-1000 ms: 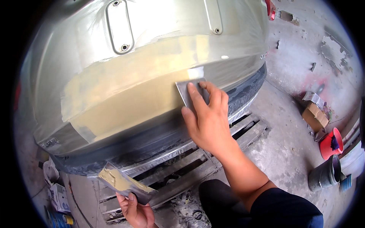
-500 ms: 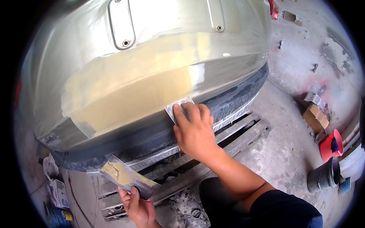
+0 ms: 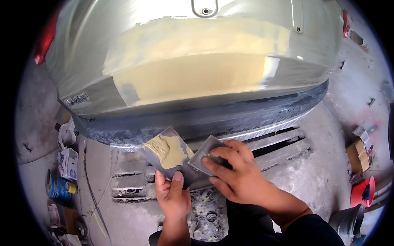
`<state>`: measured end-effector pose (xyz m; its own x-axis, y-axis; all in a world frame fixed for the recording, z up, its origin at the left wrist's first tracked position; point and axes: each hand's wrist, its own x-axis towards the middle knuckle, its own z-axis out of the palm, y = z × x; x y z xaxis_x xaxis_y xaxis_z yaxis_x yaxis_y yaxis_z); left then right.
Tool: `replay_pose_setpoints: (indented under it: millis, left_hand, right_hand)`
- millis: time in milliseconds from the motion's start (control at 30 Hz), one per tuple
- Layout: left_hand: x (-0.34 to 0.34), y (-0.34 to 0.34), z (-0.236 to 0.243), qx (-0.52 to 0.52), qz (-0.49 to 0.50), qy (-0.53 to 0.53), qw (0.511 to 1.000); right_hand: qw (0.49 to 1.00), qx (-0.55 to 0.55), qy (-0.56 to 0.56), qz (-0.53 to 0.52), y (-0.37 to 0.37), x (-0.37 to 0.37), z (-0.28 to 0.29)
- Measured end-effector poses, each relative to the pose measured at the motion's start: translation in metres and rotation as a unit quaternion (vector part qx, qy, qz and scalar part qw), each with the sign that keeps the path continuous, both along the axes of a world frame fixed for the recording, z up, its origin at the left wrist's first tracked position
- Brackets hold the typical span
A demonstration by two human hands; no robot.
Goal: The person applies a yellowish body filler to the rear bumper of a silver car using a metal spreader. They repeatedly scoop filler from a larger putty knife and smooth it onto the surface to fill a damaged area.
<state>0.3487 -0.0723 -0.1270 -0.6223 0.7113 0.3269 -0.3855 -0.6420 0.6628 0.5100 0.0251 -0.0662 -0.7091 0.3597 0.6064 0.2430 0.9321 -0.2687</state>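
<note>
In my left hand (image 3: pixel 174 194) is a flat grey putty board (image 3: pixel 174 133), tilted, with its thumb on top. A lump of yellowish body filler (image 3: pixel 166 151) lies smeared across it. My right hand (image 3: pixel 242 174) grips a grey, square-edged putty spreader (image 3: pixel 210 144), fingers spread along its face. The spreader's left corner meets or nearly meets the board's right side; I cannot tell whether they touch. Beyond both hands is the rear panel of a silvery car (image 3: pixel 143 96), with a wide cream filler patch (image 3: pixel 197 78) across it. Below that runs a dark, scuffed bumper (image 3: pixel 197 119).
A slatted floor grate (image 3: pixel 283 141) lies under the bumper. Along the left are a white box (image 3: pixel 68 164), a blue can (image 3: pixel 59 187) and a cable (image 3: pixel 91 188). Toward the right stand a cardboard box (image 3: pixel 358 156), a red bucket (image 3: pixel 361 192) and a dark bucket (image 3: pixel 347 221).
My right hand has drawn the spreader off the car's lower edge, down beside the board. The board in my left hand sits further right in view and higher. The view has shifted left.
</note>
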Motion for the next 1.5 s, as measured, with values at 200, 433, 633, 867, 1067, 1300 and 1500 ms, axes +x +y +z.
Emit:
replay_pose_setpoints:
  millis: [200, 433, 633, 867, 1067, 1300, 1500]
  left_hand:
    - [-0.015, -0.007, -0.005, 0.005, 0.127, 0.121, 0.984]
    - [-0.024, -0.002, -0.004, -0.048, 0.088, 0.055, 0.994]
    - [-0.026, -0.002, -0.01, -0.052, 0.063, 0.044, 0.996]
    - [-0.024, -0.003, -0.009, -0.055, 0.056, 0.024, 0.997]
    - [-0.027, -0.001, -0.015, -0.041, 0.043, 0.018, 0.998]
    - [-0.022, 0.003, -0.014, -0.045, 0.027, 0.012, 0.999]
    - [-0.024, 0.0, -0.014, -0.04, 0.028, 0.008, 0.999]
  right_hand:
    - [0.998, -0.005, 0.041, -0.046, 0.033, 0.019, 0.003]
    - [0.929, 0.113, 0.138, -0.325, 0.098, 0.043, 0.059]
    - [0.921, 0.138, 0.145, -0.333, 0.117, 0.03, 0.065]
    - [0.913, 0.17, 0.137, -0.346, 0.124, 0.022, 0.063]
    - [0.918, 0.174, 0.122, -0.336, 0.12, 0.028, 0.06]
    - [0.908, 0.199, 0.126, -0.346, 0.123, 0.017, 0.063]
    - [0.918, 0.171, 0.126, -0.334, 0.119, 0.03, 0.063]
